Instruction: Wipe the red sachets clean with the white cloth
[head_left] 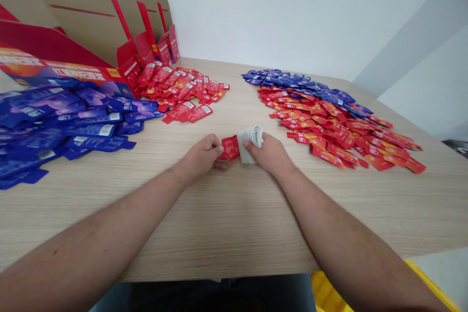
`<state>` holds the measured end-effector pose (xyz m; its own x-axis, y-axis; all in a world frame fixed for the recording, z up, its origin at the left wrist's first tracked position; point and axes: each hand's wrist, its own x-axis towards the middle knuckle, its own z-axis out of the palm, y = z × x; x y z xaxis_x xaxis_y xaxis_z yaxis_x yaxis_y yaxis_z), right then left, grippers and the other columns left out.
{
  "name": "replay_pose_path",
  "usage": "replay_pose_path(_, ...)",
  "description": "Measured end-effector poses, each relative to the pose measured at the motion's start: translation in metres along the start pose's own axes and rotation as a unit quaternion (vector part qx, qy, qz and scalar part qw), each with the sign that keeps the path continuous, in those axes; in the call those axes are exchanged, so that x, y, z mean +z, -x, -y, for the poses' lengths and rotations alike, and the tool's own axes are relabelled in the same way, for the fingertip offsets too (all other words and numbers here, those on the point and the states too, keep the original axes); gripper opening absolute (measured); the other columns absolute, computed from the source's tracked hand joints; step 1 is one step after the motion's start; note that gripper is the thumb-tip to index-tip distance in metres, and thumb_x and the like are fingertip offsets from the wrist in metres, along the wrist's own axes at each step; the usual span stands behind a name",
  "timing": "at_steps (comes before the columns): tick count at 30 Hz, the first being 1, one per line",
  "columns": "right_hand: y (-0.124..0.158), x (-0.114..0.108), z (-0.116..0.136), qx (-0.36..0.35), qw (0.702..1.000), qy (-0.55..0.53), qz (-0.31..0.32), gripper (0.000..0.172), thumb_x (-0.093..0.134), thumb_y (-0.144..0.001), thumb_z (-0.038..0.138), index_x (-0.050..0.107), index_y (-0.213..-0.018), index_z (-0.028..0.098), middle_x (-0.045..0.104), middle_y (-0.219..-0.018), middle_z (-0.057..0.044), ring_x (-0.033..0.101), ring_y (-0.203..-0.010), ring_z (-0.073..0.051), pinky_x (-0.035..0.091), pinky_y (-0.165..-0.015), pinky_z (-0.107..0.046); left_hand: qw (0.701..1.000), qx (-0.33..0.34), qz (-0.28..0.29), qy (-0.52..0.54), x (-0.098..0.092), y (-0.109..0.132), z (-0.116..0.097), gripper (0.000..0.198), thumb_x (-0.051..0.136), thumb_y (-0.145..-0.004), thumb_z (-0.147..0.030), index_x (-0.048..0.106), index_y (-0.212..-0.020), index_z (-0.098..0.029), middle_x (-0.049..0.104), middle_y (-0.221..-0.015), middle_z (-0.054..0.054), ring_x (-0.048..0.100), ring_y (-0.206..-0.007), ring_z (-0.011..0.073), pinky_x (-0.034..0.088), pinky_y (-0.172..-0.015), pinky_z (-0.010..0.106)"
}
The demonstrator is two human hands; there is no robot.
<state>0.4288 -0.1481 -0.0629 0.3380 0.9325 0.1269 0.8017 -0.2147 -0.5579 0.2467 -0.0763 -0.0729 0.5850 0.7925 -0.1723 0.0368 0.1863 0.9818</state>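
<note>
Two hands are working near the middle of the table (219,224); with our left hand (203,157) we are pinching the left end of a red packet (230,148) between thumb and fingers; with our right hand (271,153) we are gripping a folded white cloth (247,139), thumb pressing on its near side; the cloth is covering the packet's right end, and we are not seeing how far under it reaches. Our hands are standing apart, packet and cloth bridging the gap; whether either thing is touching the table, we cannot tell.

Beyond our left hand, a left red heap (183,87) of packets is lying beside open boxes (82,22); farther left, a left blue heap (78,119) is spreading in front of them; the boxes are standing near the wall (263,19), brown flaps raised. Beyond our right hand, a right red heap (336,131) is stretching out in overlapping rows; a right blue heap (303,84) is lying along its far side.
</note>
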Motion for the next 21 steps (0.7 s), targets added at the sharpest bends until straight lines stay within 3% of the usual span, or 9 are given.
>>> replay_pose_path(2, 0.000, -0.001, -0.001, -0.015, 1.000, -0.009, -0.015, 0.034, 0.059, -0.089, 0.045, 0.070, -0.106, 0.018, 0.075, -0.104, -0.011, 0.069, -0.097, -0.024, 0.049, -0.081, -0.032, 1.000, 0.007, 0.015, -0.007, -0.001, 0.001, 0.001, 0.013, 0.059, -0.083, -0.022, 0.046, -0.081, -0.019, 0.061, -0.073, -0.002, 0.063, -0.066, 0.0134, 0.059, -0.063, 0.031)
replay_pose_path(5, 0.002, 0.000, 0.001, -0.076, 0.996, -0.024, 0.025, 0.034, 0.060, -0.087, 0.049, 0.069, -0.100, 0.019, 0.075, -0.100, -0.009, 0.069, -0.093, -0.023, 0.049, -0.080, -0.031, 0.999, 0.011, 0.040, -0.021, -0.001, 0.001, 0.002, 0.016, 0.063, -0.082, -0.024, 0.047, -0.082, -0.019, 0.064, -0.074, -0.001, 0.065, -0.068, 0.0144, 0.058, -0.065, 0.031)
replay_pose_path(7, 0.002, -0.001, 0.002, -0.058, 0.998, -0.016, 0.030, 0.034, 0.059, -0.087, 0.049, 0.070, -0.101, 0.019, 0.075, -0.099, -0.010, 0.069, -0.093, -0.024, 0.049, -0.080, -0.032, 0.999, 0.010, 0.043, -0.021, -0.001, 0.002, 0.002, 0.019, 0.065, -0.080, -0.026, 0.047, -0.081, -0.019, 0.064, -0.073, -0.001, 0.065, -0.068, 0.0145, 0.058, -0.065, 0.031)
replay_pose_path(10, 0.000, -0.003, 0.001, 0.004, 1.000, -0.007, -0.015, 0.033, 0.058, -0.089, 0.045, 0.070, -0.106, 0.019, 0.075, -0.105, -0.012, 0.069, -0.097, -0.025, 0.049, -0.081, -0.033, 0.999, 0.013, 0.034, -0.026, -0.001, 0.002, 0.002, 0.019, 0.065, -0.079, -0.026, 0.047, -0.080, -0.019, 0.063, -0.071, -0.002, 0.063, -0.065, 0.0134, 0.057, -0.063, 0.030)
replay_pose_path(15, 0.000, -0.003, 0.001, -0.070, 0.996, -0.032, 0.035, 0.034, 0.061, -0.086, 0.049, 0.070, -0.102, 0.021, 0.075, -0.100, -0.008, 0.069, -0.093, -0.023, 0.050, -0.079, -0.031, 0.998, 0.011, 0.048, -0.033, -0.001, 0.002, 0.001, 0.018, 0.065, -0.078, -0.024, 0.048, -0.079, -0.019, 0.064, -0.070, -0.002, 0.065, -0.065, 0.0139, 0.056, -0.063, 0.028)
replay_pose_path(19, -0.006, -0.006, -0.007, 0.013, 1.000, -0.002, -0.008, 0.033, 0.059, -0.089, 0.044, 0.070, -0.107, 0.019, 0.075, -0.104, -0.011, 0.069, -0.096, -0.024, 0.049, -0.079, -0.031, 0.999, 0.006, 0.036, -0.029, -0.001, 0.003, 0.001, 0.019, 0.065, -0.078, -0.025, 0.048, -0.078, -0.019, 0.064, -0.069, -0.001, 0.063, -0.063, 0.0135, 0.056, -0.063, 0.029)
replay_pose_path(21, -0.008, -0.008, -0.010, 0.009, 1.000, -0.010, -0.013, 0.034, 0.059, -0.089, 0.044, 0.070, -0.108, 0.019, 0.075, -0.105, -0.010, 0.069, -0.097, -0.024, 0.049, -0.079, -0.031, 0.999, 0.011, 0.038, -0.024, -0.001, 0.003, 0.001, 0.019, 0.065, -0.078, -0.026, 0.048, -0.079, -0.019, 0.064, -0.069, -0.001, 0.062, -0.061, 0.0133, 0.055, -0.062, 0.029)
